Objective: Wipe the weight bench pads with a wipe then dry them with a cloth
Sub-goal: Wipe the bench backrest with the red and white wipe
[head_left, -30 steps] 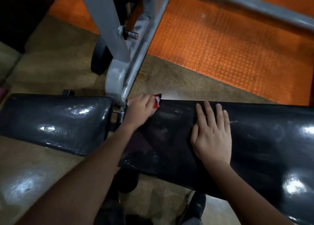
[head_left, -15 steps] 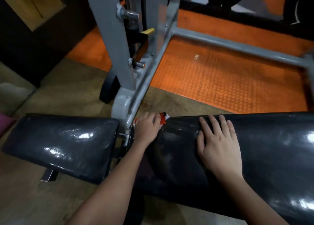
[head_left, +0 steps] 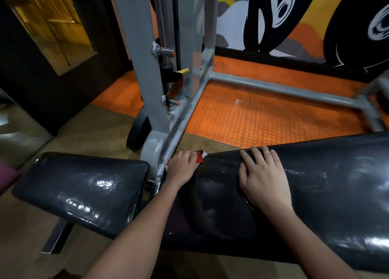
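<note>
Orange studded gym floor (head_left: pixel 263 118) behind. Left hand (head_left: pixel 182 169) grips red-white cloth (head_left: pixel 199 157) at far corner of long glossy black bench pad (head_left: pixel 336 194); right hand (head_left: pixel 264 177) flat, fingers straight, pressing pad nearby.

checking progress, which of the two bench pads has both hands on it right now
The long pad on the right. The left hand presses a red-and-white cloth at its corner; the right hand lies flat. The short pad is untouched.

the bench has two glossy black pads set end to end: a long back pad (head_left: pixel 315 194) on the right and a shorter seat pad (head_left: pixel 84 186) on the left, with a narrow gap between them. the right hand (head_left: pixel 263 177) lies flat on the back pad, and the left hand (head_left: pixel 183 169) presses a red and white cloth (head_left: pixel 199 157) at that pad's far corner by the gap. the bench stands on a tan floor (head_left: pixel 88 135).
</note>
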Motion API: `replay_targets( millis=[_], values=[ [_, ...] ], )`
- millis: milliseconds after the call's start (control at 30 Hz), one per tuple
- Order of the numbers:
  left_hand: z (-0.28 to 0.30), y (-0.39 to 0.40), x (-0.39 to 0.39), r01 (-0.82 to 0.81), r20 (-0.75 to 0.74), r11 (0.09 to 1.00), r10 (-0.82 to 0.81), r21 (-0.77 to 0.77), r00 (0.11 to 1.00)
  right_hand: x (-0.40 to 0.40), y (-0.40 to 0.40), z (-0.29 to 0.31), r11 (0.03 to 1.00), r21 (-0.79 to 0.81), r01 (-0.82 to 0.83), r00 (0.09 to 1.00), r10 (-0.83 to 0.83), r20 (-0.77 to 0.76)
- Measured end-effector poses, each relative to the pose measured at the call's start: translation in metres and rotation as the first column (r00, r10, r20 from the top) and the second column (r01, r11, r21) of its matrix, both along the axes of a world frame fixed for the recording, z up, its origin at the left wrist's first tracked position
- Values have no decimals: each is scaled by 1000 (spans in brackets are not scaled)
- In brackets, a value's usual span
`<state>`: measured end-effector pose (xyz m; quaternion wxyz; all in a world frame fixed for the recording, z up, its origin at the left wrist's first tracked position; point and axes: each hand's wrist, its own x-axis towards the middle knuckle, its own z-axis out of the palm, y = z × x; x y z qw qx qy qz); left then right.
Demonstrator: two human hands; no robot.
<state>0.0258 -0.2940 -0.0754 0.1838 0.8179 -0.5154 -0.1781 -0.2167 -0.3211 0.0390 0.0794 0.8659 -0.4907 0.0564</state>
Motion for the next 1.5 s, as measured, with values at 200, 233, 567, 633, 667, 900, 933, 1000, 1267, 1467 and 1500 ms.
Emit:
replay_targets(
  millis=[200,233,567,633,667,900,933,1000,1267,1467,1500],
  values=[
    [11,0,-6,10,-25,1000,-10,2,1000,-1,-2,-2,1000,-7,0,1000,0,-4],
    [15,-2,-7,4,-35,1000,-4,5,999,0,-3,-2,1000,-6,-1,1000,1,-1],
    [19,17,-18,-109,-190,993,98,-48,977,1,-1,2,999,34,16,1000,-17,15],
    [17,21,-19,-107,-195,993,95,-51,976,1,-1,1,999,33,10,1000,-11,14],
    [15,22,-19,-108,-197,993,95,-54,976,1,-1,1,999,37,4,1000,-5,7],
    [16,40,-32,-107,-224,991,86,-84,971,-4,3,7,983,164,-88,996,92,-15],
    [14,43,-32,-99,-231,992,79,-76,970,-2,5,6,981,174,-80,996,86,-29],
    [9,48,-27,-70,-239,995,51,-72,970,0,13,2,982,181,-58,996,70,-62],
    [5,47,-22,-56,-201,994,36,-92,979,7,15,1,991,129,-30,998,36,-49],
    [11,45,-17,-13,-206,998,0,-62,979,8,15,6,989,145,-29,999,33,-25],
    [11,46,-17,-14,-209,998,1,-61,978,9,16,6,987,157,-22,999,27,-28]
  ],
)
